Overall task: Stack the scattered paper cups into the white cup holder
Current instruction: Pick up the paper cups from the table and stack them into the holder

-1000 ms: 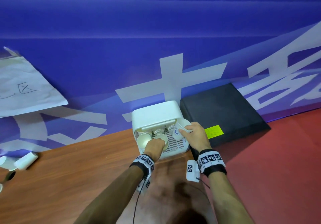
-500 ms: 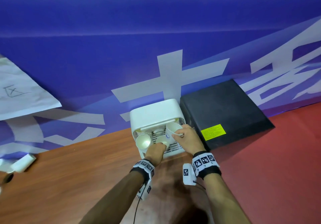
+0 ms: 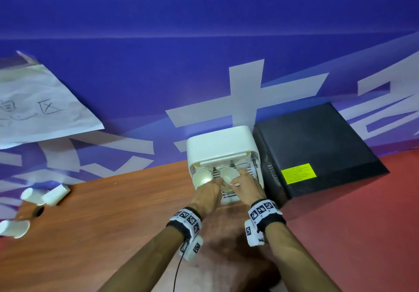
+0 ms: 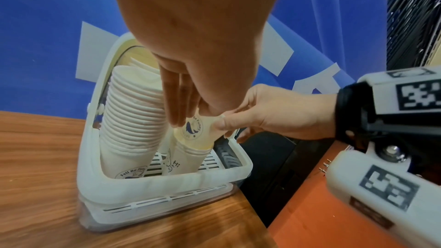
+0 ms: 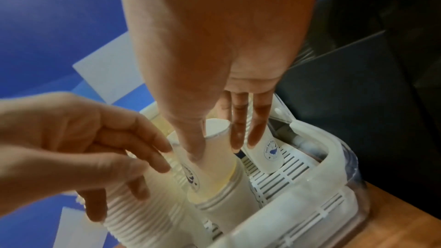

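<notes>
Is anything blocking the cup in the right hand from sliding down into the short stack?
Nothing visible. The cup pinched by the right hand already sits partway in the short stack, with the left hand fingers beside it.

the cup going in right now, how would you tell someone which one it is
Find the white cup holder against the blue wall, left of the black box. Inside stands a tall stack on its left and a shorter stack beside it. The cup is the one half nested in the short stack, pinched by the right hand and touched by the left hand, blue whale logo showing.
</notes>
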A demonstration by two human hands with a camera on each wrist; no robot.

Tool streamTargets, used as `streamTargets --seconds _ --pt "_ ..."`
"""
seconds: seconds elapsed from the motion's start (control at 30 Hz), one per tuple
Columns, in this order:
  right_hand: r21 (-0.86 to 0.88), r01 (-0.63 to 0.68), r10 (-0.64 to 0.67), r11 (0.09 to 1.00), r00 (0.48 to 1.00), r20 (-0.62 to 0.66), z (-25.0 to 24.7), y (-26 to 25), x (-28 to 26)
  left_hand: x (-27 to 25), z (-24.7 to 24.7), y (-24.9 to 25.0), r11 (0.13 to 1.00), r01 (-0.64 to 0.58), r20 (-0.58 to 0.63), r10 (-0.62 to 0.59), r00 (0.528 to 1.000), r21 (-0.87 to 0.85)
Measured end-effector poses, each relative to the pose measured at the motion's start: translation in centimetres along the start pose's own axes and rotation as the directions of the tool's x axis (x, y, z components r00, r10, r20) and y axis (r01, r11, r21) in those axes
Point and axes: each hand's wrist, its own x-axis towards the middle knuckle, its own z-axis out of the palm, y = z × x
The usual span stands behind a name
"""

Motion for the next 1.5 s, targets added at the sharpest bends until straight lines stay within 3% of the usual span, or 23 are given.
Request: streamTargets --seconds 0.1,0.27,0.53,0.73,0.97,1.13,1.23,1.33,1.5 --pt "-0.076 0.060 -0.056 0.995 0.997 0.046 0.3 0.3 0.8 -0.2 0.2 -0.2 1.000 -0.012 -0.010 0.013 1.000 0.019" --pt "-0.260 0.132 -0.092 0.956 0.982 0.163 0.7 0.3 2.3 -0.4 1.0 -0.4 0.991 -0.036 0.113 0.022 0.993 0.126" --pt "-0.382 0.144 -0.019 0.913 0.950 0.312 1.6 0.8 3.9 0.2 3.2 -1.5 0.956 -0.133 0.273 0.059 0.960 0.260" --pt "-0.426 0.126 -0.015 0.896 0.967 0.254 2.1 0.8 3.8 0.0 2.5 -1.1 0.912 -0.161 0.279 0.053 0.959 0.378" --pt "-0.442 0.087 0.002 0.893 0.981 0.196 3.2 1.3 3.4 -0.4 2.3 -0.5 0.920 -0.089 0.269 -0.019 0.963 0.381" --pt "-0.446 0.095 -0.002 0.890 0.979 0.204 2.8 0.7 3.2 -0.6 1.9 -0.4 0.922 -0.106 0.272 0.001 0.962 0.372" --pt "-0.389 0.087 -0.013 0.917 0.982 0.190 1.9 0.5 2.7 -0.6 1.7 -0.5 0.938 -0.092 0.231 0.013 0.973 0.333" --pt "-0.392 0.101 -0.033 0.914 0.984 0.175 0.0 -0.8 2.3 -1.0 0.2 -0.4 0.987 -0.018 0.155 -0.007 0.988 0.161" --pt "-0.300 0.100 -0.073 0.949 0.992 0.100 -3.9 -5.3 1.5 -2.6 -4.5 -0.4 0.996 0.034 -0.113 -0.043 0.993 -0.077"
